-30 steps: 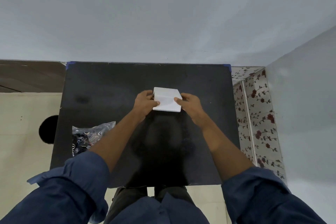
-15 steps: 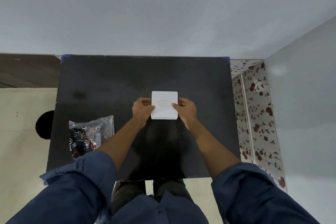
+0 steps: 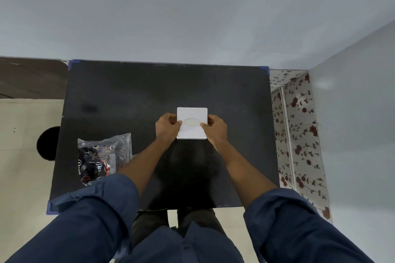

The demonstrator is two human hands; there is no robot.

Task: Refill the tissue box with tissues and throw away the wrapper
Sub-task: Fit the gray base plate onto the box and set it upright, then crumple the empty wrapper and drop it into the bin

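A white square tissue box (image 3: 192, 113) with an oval slot on top sits near the middle of the black table (image 3: 132, 96). My left hand (image 3: 166, 129) grips its left side and my right hand (image 3: 214, 129) grips its right side, thumbs resting on the top beside the slot. A crinkled clear and black printed wrapper (image 3: 102, 157) lies on the table at the front left, apart from both hands. My left forearm hides the wrapper's right edge.
A round black object (image 3: 47, 143) shows on the floor just past the table's left edge. A flowered panel (image 3: 299, 134) runs along the table's right side, with a grey wall behind and to the right.
The box was tilted in my hands with a plain face showing; it now lies flat with the oval slot facing up. Both hands stayed on its sides.
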